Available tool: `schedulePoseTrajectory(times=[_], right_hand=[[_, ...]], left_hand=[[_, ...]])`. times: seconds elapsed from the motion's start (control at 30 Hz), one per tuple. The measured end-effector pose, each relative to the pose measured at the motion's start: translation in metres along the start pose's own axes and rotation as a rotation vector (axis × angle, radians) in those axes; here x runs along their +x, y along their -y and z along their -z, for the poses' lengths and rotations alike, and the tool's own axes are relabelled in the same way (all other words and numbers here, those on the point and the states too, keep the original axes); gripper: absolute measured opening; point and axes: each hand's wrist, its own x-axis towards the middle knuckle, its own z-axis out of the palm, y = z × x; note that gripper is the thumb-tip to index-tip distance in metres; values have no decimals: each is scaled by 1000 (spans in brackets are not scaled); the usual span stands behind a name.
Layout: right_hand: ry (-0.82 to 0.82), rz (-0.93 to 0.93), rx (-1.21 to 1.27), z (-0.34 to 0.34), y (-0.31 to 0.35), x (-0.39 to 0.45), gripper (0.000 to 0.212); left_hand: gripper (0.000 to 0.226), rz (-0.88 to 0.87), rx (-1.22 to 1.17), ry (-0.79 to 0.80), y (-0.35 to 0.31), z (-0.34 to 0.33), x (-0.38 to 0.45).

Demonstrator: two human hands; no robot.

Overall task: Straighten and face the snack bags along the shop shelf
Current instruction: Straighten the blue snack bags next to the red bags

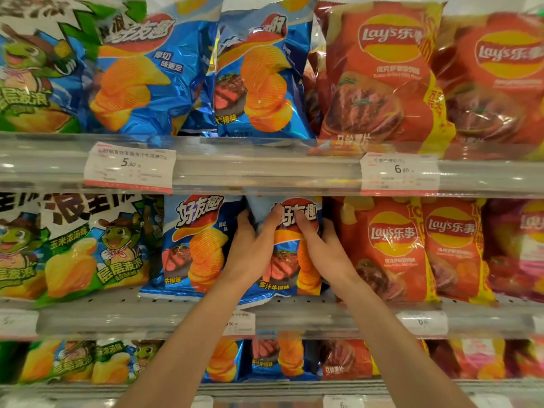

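Observation:
A blue steak-flavour crisp bag point(290, 260) stands on the middle shelf point(294, 312), front outward. My left hand point(250, 248) grips its left edge, thumb on the front near the top. My right hand point(318, 245) holds its right side, fingers spread over the logo. A matching blue bag point(194, 245) stands just to its left, leaning slightly.
Red Lay's bags point(391, 248) stand right of my hands, green frog-print bags point(88, 251) to the left. The upper shelf point(265, 166) holds blue point(259, 78) and red bags point(379, 75), with price tags point(129, 167) on its rail. A lower shelf holds more bags point(276, 357).

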Motion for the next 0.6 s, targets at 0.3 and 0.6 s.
schedulePoseTrajectory(times=[0.3, 0.6], right_hand=[[-267, 157, -179, 0, 3, -24, 87], [-124, 102, -160, 12, 4, -5, 58]], left_hand=[[57, -36, -20, 0, 11, -5, -3], [73, 0, -19, 43, 13, -5, 13]])
